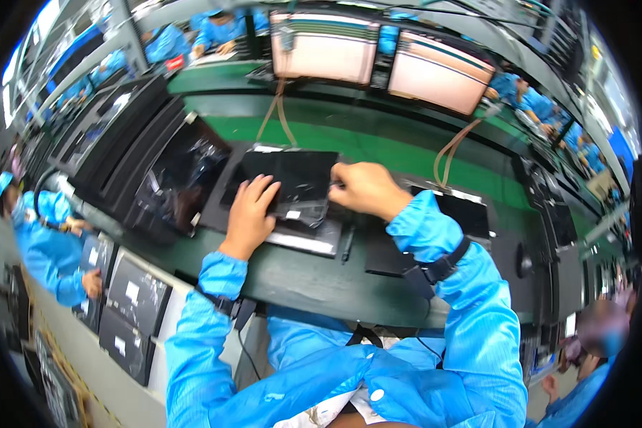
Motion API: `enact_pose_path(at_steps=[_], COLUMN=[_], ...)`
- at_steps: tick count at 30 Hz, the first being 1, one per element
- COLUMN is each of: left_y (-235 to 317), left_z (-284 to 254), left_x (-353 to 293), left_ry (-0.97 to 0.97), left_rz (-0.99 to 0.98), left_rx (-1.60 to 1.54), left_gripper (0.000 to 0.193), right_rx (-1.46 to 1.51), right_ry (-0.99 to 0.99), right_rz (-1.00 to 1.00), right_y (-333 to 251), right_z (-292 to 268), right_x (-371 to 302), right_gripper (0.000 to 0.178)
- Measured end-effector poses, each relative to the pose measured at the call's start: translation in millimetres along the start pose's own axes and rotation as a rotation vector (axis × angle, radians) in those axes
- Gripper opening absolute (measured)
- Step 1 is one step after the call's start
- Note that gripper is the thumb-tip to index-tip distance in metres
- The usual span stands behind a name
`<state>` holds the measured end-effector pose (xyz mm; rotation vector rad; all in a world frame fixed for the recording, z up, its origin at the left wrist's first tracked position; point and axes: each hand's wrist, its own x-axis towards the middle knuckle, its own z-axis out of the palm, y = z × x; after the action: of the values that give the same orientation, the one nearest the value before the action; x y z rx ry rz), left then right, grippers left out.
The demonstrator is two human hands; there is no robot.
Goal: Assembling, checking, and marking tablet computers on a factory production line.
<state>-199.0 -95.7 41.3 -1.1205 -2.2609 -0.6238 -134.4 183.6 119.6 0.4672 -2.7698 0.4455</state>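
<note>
A flat black screen panel [299, 175] with a glossy, crinkled clear film over its lower part lies on a grey base on the green workbench. My left hand [250, 217] rests flat with fingers spread on the panel's lower left part. At the panel's right edge, my right hand [371, 189] is closed in a pinch; whatever sits between its fingertips is too small to make out. Just below the right hand, a dark pen-like tool [347, 244] lies on the bench. A second dark panel [464, 214] lies to the right, partly behind my right sleeve.
Two lit monitors [324, 48] stand at the back, with looped cables [274, 118] hanging down. Black trays [114, 135] are stacked at left, beside a film-wrapped black panel [182, 175]. A co-worker in blue [50, 242] handles dark panels [135, 292] at far left.
</note>
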Motion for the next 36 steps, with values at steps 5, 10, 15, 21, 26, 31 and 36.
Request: enact_pose_path(at_steps=[5, 10, 15, 21, 26, 31, 36], left_y=[0, -9, -111, -128, -112, -97, -92], left_z=[-9, -60, -69, -78, -91, -89, -82], left_x=[2, 6, -2, -1, 2, 22, 14], left_ry=[0.346, 0.457, 0.716, 0.708, 0.703, 0.668, 0.696], left_rz=[0.058, -0.677, -0.670, -0.730, -0.761, -0.737, -0.683], left_rx=[-0.039, -0.029, -0.554, -0.668, -0.701, -0.690, 0.343], left_gripper=[0.046, 0.018, 0.023, 0.036, 0.039, 0.059, 0.093], right_rx=[0.010, -0.215, -0.150, -0.131, -0.088, -0.141, -0.231], right_ry=[0.122, 0.358, 0.460, 0.428, 0.409, 0.476, 0.626], right_rz=[0.140, -0.067, 0.142, 0.234, 0.251, 0.235, 0.132], right_y=[-35, -1, 20, 21, 17, 14, 52], right_z=[-46, -31, 11, 41, 45, 32, -40], right_x=[-3, -53, -100, -113, -113, -118, -168], right_gripper=[0.048, 0.054, 0.059, 0.059, 0.058, 0.060, 0.059])
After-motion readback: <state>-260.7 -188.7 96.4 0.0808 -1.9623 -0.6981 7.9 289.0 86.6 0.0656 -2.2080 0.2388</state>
